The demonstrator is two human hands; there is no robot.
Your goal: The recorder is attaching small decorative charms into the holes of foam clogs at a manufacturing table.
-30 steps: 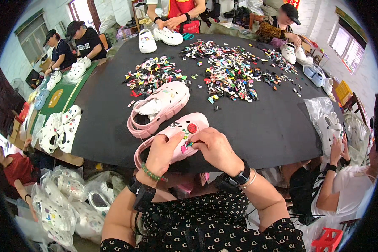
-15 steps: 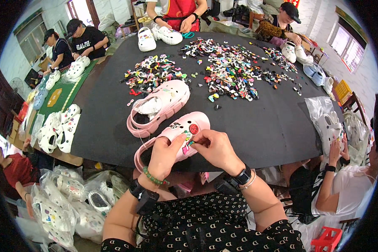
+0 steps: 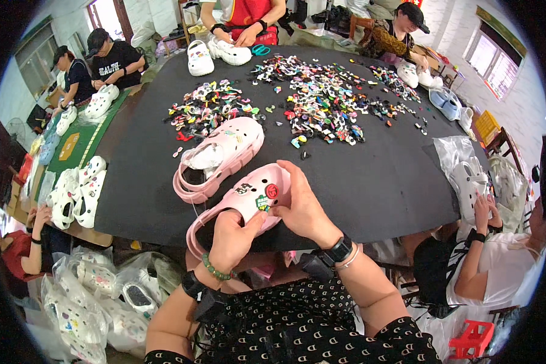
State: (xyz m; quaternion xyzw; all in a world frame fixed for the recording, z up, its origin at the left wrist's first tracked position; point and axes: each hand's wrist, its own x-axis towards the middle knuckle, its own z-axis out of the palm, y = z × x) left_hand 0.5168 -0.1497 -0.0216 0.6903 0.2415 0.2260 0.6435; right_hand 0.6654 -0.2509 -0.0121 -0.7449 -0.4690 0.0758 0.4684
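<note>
Both my hands are on a pink clog [image 3: 252,182] near the table's front edge. Its upper carries a black-and-white charm, a round red charm [image 3: 272,191] and a green charm [image 3: 262,202]. My left hand [image 3: 232,238] grips the near side by the foot opening, thumb up against the upper. Around the toe and right side curls my right hand [image 3: 304,205], its thumb close to the green charm. What lies under the thumbs is hidden. Just beyond sits a second pink clog [image 3: 236,141], with white stuffing inside and a few charms on top.
Loose charm heaps [image 3: 324,103] cover the black table's [image 3: 382,182] middle and far part. Co-workers handle white clogs at the far edge and both sides. Teal scissors [image 3: 261,50] lie far off. Bagged white clogs [image 3: 82,297] pile at lower left; a red stool [image 3: 472,340] stands lower right.
My right hand has gone from pinching at a pink-and-green charm to wrapping the clog's toe side. The pink part of that charm no longer shows. The whole view has shifted slightly.
</note>
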